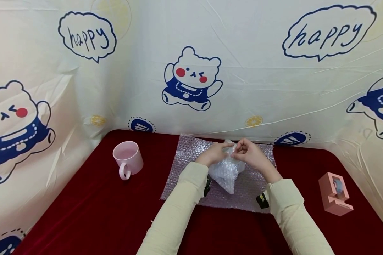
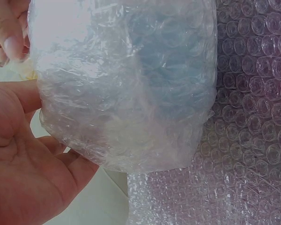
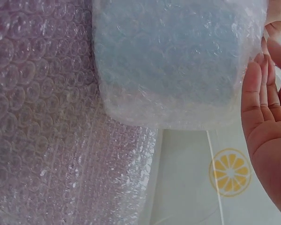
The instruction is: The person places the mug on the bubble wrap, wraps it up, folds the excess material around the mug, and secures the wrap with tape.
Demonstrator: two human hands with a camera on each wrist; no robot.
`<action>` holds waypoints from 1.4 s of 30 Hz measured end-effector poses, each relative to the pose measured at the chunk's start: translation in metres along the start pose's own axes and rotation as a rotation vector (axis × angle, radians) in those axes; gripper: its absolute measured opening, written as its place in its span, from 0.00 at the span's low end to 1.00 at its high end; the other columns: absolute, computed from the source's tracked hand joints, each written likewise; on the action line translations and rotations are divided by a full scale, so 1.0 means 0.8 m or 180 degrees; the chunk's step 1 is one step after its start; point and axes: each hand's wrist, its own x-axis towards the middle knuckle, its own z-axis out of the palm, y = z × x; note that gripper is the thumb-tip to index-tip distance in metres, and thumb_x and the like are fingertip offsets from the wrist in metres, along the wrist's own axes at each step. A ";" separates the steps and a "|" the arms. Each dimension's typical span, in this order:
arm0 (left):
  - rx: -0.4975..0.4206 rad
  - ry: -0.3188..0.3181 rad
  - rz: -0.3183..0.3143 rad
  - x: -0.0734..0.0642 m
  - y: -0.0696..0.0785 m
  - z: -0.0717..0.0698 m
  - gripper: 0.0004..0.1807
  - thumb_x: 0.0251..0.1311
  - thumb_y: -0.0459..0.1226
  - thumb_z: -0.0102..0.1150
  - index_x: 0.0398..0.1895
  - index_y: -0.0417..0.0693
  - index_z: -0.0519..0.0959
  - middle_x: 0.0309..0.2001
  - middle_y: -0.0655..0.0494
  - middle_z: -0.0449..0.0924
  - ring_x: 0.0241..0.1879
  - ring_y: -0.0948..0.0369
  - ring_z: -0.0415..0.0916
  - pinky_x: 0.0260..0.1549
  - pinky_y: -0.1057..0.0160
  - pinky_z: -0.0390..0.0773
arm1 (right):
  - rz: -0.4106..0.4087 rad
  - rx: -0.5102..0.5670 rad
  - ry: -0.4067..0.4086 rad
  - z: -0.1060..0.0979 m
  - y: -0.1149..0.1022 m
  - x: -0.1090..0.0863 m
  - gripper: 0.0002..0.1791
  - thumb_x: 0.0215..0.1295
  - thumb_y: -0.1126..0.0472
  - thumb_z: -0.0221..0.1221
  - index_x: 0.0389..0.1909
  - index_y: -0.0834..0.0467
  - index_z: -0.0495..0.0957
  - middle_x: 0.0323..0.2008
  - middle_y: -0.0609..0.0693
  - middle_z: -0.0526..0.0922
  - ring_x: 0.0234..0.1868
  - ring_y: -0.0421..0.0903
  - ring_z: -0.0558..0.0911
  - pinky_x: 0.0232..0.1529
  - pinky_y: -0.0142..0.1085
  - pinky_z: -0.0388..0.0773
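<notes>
A bundle in clear bubble wrap (image 1: 227,173), with something pale blue showing through, is held up over a flat bubble wrap sheet (image 1: 185,170). My left hand (image 1: 216,153) grips the bundle at its far end, thumb on one side and fingers behind, as the left wrist view shows. Close beside it, my right hand (image 1: 247,154) brings thumb and forefinger together at the bundle's edge, pinching what looks like a small clear strip. In the right wrist view, other fingers (image 3: 254,89) of that hand lie along the wrap's side.
A pink mug (image 1: 127,159) stands at the left of the dark red tablecloth (image 1: 115,212). To the right sits a pink tape dispenser (image 1: 333,194) with a roll in it. A printed curtain (image 1: 242,88) rises right behind the table.
</notes>
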 end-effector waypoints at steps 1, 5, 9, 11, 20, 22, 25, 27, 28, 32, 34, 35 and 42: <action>0.0001 -0.0002 0.0004 0.000 0.000 0.000 0.27 0.68 0.31 0.48 0.69 0.58 0.65 0.72 0.48 0.60 0.52 0.53 0.71 0.47 0.61 0.73 | -0.0007 0.0007 0.0012 0.001 0.000 0.000 0.11 0.61 0.69 0.59 0.37 0.67 0.65 0.34 0.55 0.79 0.30 0.34 0.77 0.34 0.31 0.77; -0.0016 -0.0007 -0.0009 0.000 0.000 0.000 0.27 0.68 0.30 0.47 0.69 0.58 0.65 0.72 0.49 0.60 0.48 0.54 0.71 0.41 0.63 0.70 | -0.0033 0.0040 0.0077 0.002 0.002 -0.001 0.08 0.67 0.67 0.54 0.38 0.67 0.66 0.35 0.60 0.81 0.31 0.34 0.79 0.35 0.29 0.78; -0.0039 -0.0004 -0.0024 0.000 0.000 0.000 0.27 0.68 0.30 0.47 0.69 0.58 0.65 0.72 0.49 0.60 0.49 0.55 0.70 0.41 0.63 0.69 | -0.0030 -0.0005 0.0135 0.002 0.002 -0.002 0.10 0.72 0.61 0.49 0.38 0.67 0.67 0.37 0.63 0.81 0.31 0.37 0.78 0.37 0.31 0.77; -0.0036 0.0000 -0.0023 0.000 0.000 0.000 0.27 0.68 0.30 0.47 0.69 0.58 0.65 0.72 0.49 0.61 0.48 0.54 0.70 0.40 0.63 0.69 | -0.0001 -0.0091 0.0193 0.002 0.001 -0.002 0.12 0.73 0.59 0.48 0.38 0.66 0.68 0.36 0.61 0.80 0.31 0.39 0.76 0.36 0.33 0.76; -0.0020 0.0017 -0.0035 0.002 -0.002 0.003 0.28 0.68 0.29 0.45 0.69 0.60 0.66 0.71 0.48 0.62 0.19 0.65 0.57 0.20 0.70 0.63 | 0.0097 -0.0680 0.0540 0.005 0.004 0.000 0.13 0.72 0.57 0.51 0.37 0.65 0.71 0.43 0.63 0.74 0.33 0.48 0.74 0.29 0.34 0.69; 0.0018 0.0030 -0.0031 0.003 -0.002 0.003 0.28 0.68 0.29 0.45 0.69 0.60 0.65 0.71 0.47 0.62 0.15 0.66 0.53 0.17 0.71 0.61 | 0.0135 -0.0778 0.0591 0.006 0.003 0.000 0.13 0.71 0.57 0.51 0.37 0.65 0.72 0.45 0.64 0.73 0.33 0.49 0.74 0.28 0.34 0.69; 0.0107 0.0073 -0.0020 0.004 -0.001 0.005 0.28 0.68 0.29 0.46 0.69 0.59 0.65 0.70 0.47 0.62 0.16 0.66 0.55 0.16 0.72 0.62 | 0.0211 -0.0828 0.0663 0.006 0.001 0.001 0.12 0.71 0.57 0.51 0.37 0.65 0.71 0.45 0.65 0.75 0.33 0.52 0.76 0.27 0.34 0.70; 0.0169 0.0110 -0.0017 0.005 0.000 0.005 0.28 0.68 0.29 0.47 0.69 0.59 0.65 0.71 0.46 0.62 0.19 0.65 0.59 0.18 0.72 0.63 | 0.0253 -0.0894 0.0688 0.006 -0.001 0.001 0.11 0.71 0.58 0.51 0.37 0.64 0.72 0.45 0.65 0.77 0.36 0.54 0.78 0.28 0.35 0.72; 0.0202 0.0132 -0.0011 0.005 0.000 0.005 0.28 0.67 0.29 0.47 0.69 0.58 0.65 0.71 0.46 0.62 0.22 0.64 0.61 0.18 0.72 0.64 | 0.0253 -0.0926 0.0687 0.006 -0.002 0.002 0.11 0.71 0.58 0.51 0.37 0.64 0.72 0.45 0.65 0.78 0.38 0.55 0.79 0.29 0.36 0.73; 0.0219 0.0185 -0.0009 0.005 0.000 0.005 0.28 0.67 0.28 0.48 0.68 0.57 0.66 0.71 0.45 0.62 0.29 0.61 0.65 0.19 0.72 0.64 | 0.0203 -0.1031 0.0624 0.006 -0.003 0.004 0.11 0.70 0.59 0.52 0.37 0.65 0.72 0.47 0.66 0.78 0.41 0.58 0.81 0.32 0.40 0.76; 0.0193 0.0182 -0.0017 0.006 0.000 0.006 0.28 0.66 0.28 0.48 0.68 0.58 0.66 0.70 0.45 0.62 0.25 0.62 0.64 0.17 0.73 0.63 | 0.0177 -0.1032 0.0586 0.004 -0.004 0.003 0.11 0.70 0.59 0.52 0.37 0.65 0.72 0.47 0.66 0.78 0.41 0.58 0.81 0.32 0.40 0.76; 0.0170 0.0175 -0.0027 0.006 0.000 0.006 0.28 0.66 0.28 0.48 0.68 0.58 0.66 0.70 0.45 0.62 0.24 0.63 0.63 0.17 0.73 0.63 | 0.0182 -0.1008 0.0564 0.003 -0.004 0.003 0.12 0.70 0.58 0.52 0.37 0.65 0.72 0.47 0.66 0.78 0.39 0.57 0.81 0.32 0.39 0.76; 0.0194 0.0174 0.0011 0.004 -0.002 0.007 0.28 0.67 0.29 0.48 0.69 0.58 0.65 0.71 0.47 0.62 0.25 0.62 0.68 0.24 0.69 0.71 | 0.0353 -0.0816 0.0334 -0.004 -0.005 -0.001 0.13 0.70 0.54 0.53 0.39 0.62 0.71 0.40 0.62 0.78 0.27 0.46 0.74 0.25 0.35 0.70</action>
